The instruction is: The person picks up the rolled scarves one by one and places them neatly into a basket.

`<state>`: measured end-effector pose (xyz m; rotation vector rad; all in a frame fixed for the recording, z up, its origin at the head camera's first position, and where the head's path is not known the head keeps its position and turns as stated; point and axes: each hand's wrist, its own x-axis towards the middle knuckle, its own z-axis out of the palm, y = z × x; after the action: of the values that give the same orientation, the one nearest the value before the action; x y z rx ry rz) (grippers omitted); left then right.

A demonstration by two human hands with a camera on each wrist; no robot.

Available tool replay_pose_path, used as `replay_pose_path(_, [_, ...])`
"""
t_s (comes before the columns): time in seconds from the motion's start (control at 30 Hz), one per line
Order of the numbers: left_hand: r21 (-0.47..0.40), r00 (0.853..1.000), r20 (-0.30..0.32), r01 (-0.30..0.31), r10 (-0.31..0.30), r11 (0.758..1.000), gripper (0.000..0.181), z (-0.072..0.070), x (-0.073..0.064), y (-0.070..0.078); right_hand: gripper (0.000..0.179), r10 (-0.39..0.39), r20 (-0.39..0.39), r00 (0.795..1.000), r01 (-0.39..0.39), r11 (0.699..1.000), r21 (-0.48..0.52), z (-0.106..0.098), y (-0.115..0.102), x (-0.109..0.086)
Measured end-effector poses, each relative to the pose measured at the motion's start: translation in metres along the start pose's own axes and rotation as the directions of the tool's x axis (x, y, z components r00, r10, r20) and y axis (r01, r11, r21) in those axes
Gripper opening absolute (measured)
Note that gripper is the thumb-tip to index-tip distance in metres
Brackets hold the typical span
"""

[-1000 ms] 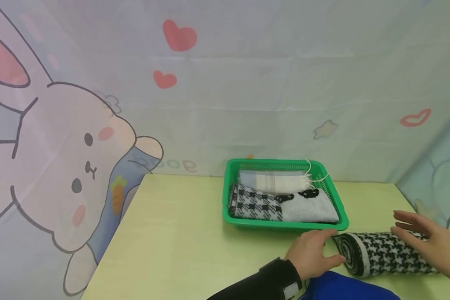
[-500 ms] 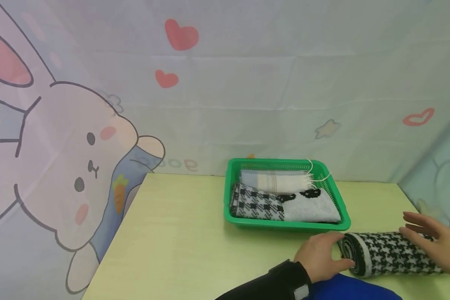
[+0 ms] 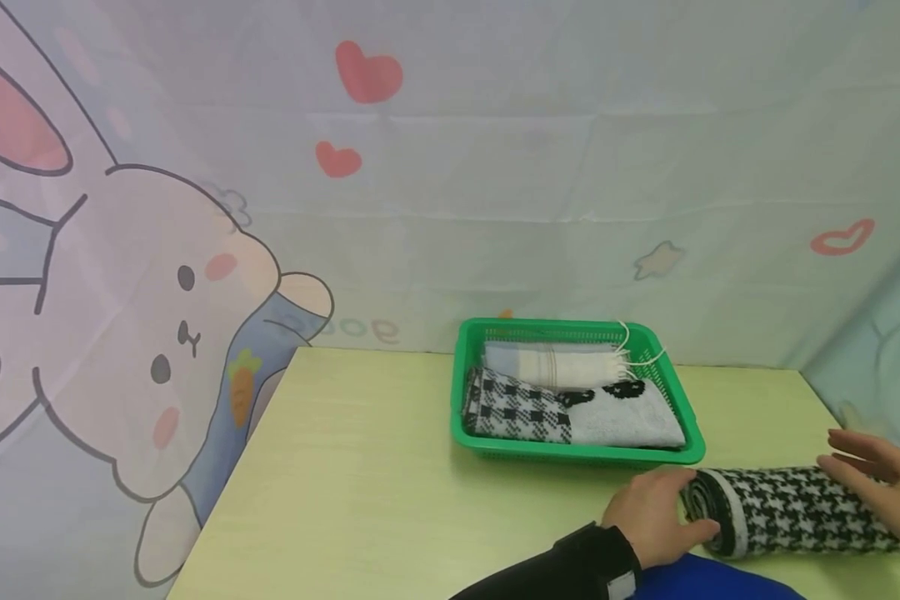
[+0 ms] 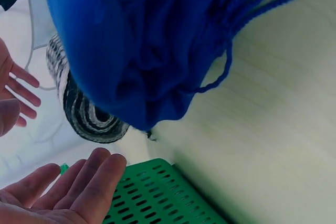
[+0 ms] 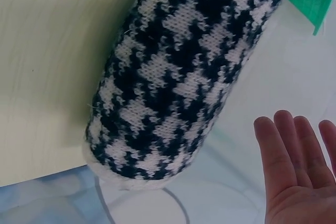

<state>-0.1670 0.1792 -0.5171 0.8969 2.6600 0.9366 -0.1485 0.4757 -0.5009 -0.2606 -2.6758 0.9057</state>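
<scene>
A knitted black-and-white houndstooth scarf (image 3: 810, 512), rolled into a thick cylinder, lies on the table. My left hand (image 3: 651, 517) is at its left end, fingers extended and thumb apart, close to the spiral edge. In the left wrist view the coiled end (image 4: 97, 116) shows beyond the fingers of that hand (image 4: 73, 195). Above the scarf's right end my right hand (image 3: 881, 479) is spread with its fingers loosely straight. The right wrist view has this hand (image 5: 299, 174) beside the roll (image 5: 163, 85), palm showing.
A green plastic basket (image 3: 577, 452) behind the scarf holds a folded plaid cloth (image 3: 521, 408), a white cloth with black patches (image 3: 630, 421) and a pale fringed cloth (image 3: 570, 364). Nearest me lies a blue drawstring bag (image 4: 142, 45). A printed curtain (image 3: 457, 208) hangs behind the table (image 3: 330, 467).
My left hand has shifted slightly right, closer to the coiled end of the scarf. The right hand has also drifted a little right. The view has turned slightly; the basket's contents look the same.
</scene>
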Motion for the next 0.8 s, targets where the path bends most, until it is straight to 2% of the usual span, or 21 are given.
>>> replay_pose_path(0.2, [-0.036,1.000,-0.002,0.019,-0.019,0.999,0.053,0.005,0.002,-0.002,0.057,0.058,-0.015,0.998,-0.058,0.998,0.035,0.000,0.004,0.001])
replay_pose_path(0.37, [-0.092,0.996,0.034,0.080,-0.077,0.993,0.057,0.011,0.007,-0.003,0.060,0.112,-0.017,0.994,-0.110,0.992,0.062,0.001,0.011,0.003])
replay_pose_path(0.5, [-0.148,0.990,0.058,0.140,-0.132,0.979,0.060,0.015,0.011,-0.004,0.062,0.169,-0.012,0.985,-0.167,0.981,0.097,-0.001,0.014,0.005])
replay_pose_path(0.67, [-0.209,0.979,0.059,0.202,-0.194,0.957,0.061,0.022,0.018,-0.007,0.064,0.225,-0.015,0.974,-0.222,0.969,0.104,-0.004,0.017,0.007])
replay_pose_path(0.8, [-0.252,0.968,0.073,0.250,-0.239,0.935,0.061,0.018,0.020,-0.006,0.067,0.258,0.000,0.966,-0.256,0.960,0.111,-0.008,0.022,0.010])
